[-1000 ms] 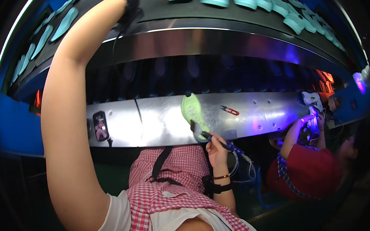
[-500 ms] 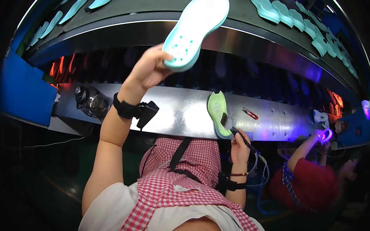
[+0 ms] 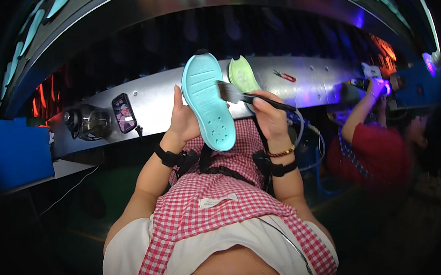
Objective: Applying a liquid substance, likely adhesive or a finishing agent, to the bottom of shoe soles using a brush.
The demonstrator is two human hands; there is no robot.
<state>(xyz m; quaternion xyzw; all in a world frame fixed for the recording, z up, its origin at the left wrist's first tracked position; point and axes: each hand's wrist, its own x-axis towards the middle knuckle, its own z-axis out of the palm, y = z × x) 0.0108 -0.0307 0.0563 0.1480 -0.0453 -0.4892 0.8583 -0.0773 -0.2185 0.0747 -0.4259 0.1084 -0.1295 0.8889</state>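
My left hand [image 3: 184, 118] is closed on a turquoise shoe sole [image 3: 203, 93], holding it tilted above the front edge of the metal bench. Grooves cross the sole's far part, and small holes dot its near end. In my right hand [image 3: 270, 118] is a flat brush [image 3: 230, 92] with a black handle, from which a thin hose trails. Its bristles are at the sole's right edge; whether they press on it I cannot tell. Just behind the brush, a pale green sole [image 3: 244, 74] lies on the bench, partly hidden by the brush and hand.
Red-handled snips [image 3: 285, 76] lie on the metal bench [image 3: 152, 89]. A phone [image 3: 124, 113] and a clear jug [image 3: 89, 122] are at left. Beyond runs a conveyor carrying turquoise soles [image 3: 32, 32]. A person in a red shirt [image 3: 370, 158] works at right.
My left hand has brought the turquoise sole down from near the conveyor to in front of me. The brush has moved from the green sole to the turquoise one. The view has shifted.
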